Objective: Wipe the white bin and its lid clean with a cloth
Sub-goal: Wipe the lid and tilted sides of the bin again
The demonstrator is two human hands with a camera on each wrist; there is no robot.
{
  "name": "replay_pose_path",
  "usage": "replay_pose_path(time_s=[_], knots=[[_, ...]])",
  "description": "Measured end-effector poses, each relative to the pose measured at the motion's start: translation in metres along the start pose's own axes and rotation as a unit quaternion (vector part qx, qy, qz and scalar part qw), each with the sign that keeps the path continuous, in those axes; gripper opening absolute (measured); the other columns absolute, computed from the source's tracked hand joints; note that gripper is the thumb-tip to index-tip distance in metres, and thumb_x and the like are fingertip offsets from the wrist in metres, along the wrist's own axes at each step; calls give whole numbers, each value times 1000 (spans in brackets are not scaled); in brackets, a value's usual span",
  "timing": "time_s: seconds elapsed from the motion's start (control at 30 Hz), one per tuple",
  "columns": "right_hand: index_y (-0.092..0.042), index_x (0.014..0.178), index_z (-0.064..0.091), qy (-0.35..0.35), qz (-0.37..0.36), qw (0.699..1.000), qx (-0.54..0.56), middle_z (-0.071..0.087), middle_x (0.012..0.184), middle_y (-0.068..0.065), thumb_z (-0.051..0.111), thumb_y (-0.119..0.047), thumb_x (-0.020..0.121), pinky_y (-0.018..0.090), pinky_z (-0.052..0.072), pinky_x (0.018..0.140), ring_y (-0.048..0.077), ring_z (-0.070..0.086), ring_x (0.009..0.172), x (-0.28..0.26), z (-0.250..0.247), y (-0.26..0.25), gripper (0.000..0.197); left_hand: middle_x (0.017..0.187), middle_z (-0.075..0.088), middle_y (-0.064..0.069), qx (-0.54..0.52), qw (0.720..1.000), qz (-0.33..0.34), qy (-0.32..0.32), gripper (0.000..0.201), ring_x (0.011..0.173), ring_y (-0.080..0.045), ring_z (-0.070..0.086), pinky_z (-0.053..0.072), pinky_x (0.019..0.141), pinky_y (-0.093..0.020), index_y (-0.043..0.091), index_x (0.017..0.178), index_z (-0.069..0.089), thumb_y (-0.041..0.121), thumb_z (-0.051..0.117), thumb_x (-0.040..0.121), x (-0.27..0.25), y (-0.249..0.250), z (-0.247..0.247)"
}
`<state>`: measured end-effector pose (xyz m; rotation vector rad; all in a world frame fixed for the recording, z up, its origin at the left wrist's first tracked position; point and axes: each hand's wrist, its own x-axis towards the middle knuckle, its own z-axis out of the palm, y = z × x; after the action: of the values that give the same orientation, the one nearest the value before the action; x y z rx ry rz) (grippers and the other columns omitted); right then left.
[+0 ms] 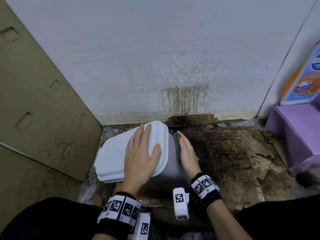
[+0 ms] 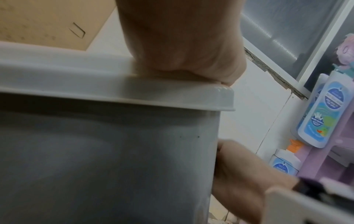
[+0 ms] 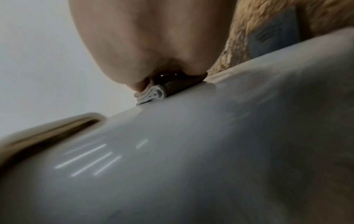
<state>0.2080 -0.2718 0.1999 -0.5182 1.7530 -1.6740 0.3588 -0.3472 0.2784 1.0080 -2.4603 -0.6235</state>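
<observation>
The white bin stands on the floor with its white lid on top. My left hand lies flat on the lid, fingers straight and spread; the left wrist view shows the palm resting on the lid's rim. My right hand presses a folded cloth against the bin's right wall with straight fingers. In the right wrist view the cloth, white with a brown soiled part, is squeezed between the palm and the bin wall. Most of the cloth is hidden under the hand.
A large cardboard box stands close on the left. The white wall behind carries brown streaks and specks. Dirty, torn cardboard covers the floor to the right. A purple shelf with bottles stands at the far right.
</observation>
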Motion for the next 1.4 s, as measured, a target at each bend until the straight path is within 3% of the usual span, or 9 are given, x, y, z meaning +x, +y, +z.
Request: replay_pose_path(time_s=[0.2,0.43,0.6,0.77,0.93,1.07,1.17,1.27,1.4], knots=[[-41,154,30,-28,-53,998,11,26,160,-24,28,-44,107,32,16,124,-6,20,147,-22,32,-36,47,168,22,11,-2,1000,-13,4,76,152,-11,18,21,123,-37,32,160,26,60,25,89,7,1,-1],[-32,156,27,5,-135,988,-71,26,162,-19,24,-31,110,22,14,122,-8,19,148,-28,22,-5,46,168,22,12,-15,1000,-16,0,75,152,-10,17,23,122,-39,34,160,26,61,26,89,7,0,-3],[-31,157,26,37,-45,993,-107,24,163,-15,23,-32,110,28,11,126,-1,18,150,-25,-11,44,46,166,24,15,-34,999,-21,9,73,152,-8,19,24,120,-38,37,159,26,61,27,90,6,-6,-10],[-34,158,25,106,37,980,-165,21,166,-11,19,-38,109,47,11,125,9,17,152,-25,-19,81,49,166,23,16,-36,999,-17,9,72,151,-8,19,26,119,-40,38,159,26,60,29,91,3,-10,-11],[-29,157,28,126,54,982,-129,21,165,-8,21,-33,109,36,8,124,15,17,152,-29,-6,61,49,166,24,15,-38,999,-21,10,72,151,-9,20,26,119,-40,38,159,26,61,28,90,4,-12,-12],[-26,154,32,150,-2,985,-80,28,163,-7,21,-24,110,28,6,124,10,19,151,-42,27,34,45,165,27,14,-47,998,-32,12,74,150,-11,22,26,118,-40,36,158,28,61,28,89,8,-14,-15],[-37,152,31,156,-38,986,-48,28,162,-14,18,-39,105,33,9,126,2,18,149,-62,57,15,48,165,28,14,-50,998,-38,16,72,149,-11,23,27,118,-40,36,157,29,59,30,89,11,-16,-16],[-47,147,26,134,-116,982,-67,22,162,-19,12,-52,99,23,7,123,-5,13,149,-81,80,2,50,164,29,14,-50,998,-36,18,72,149,-11,25,29,117,-41,36,157,29,59,30,89,13,-16,-16],[-42,151,23,118,-201,965,-122,24,163,-16,17,-43,104,22,10,122,3,19,151,-86,76,14,47,165,28,15,-51,998,-38,19,72,149,-11,24,28,117,-41,37,157,29,59,30,89,12,-18,-16]])
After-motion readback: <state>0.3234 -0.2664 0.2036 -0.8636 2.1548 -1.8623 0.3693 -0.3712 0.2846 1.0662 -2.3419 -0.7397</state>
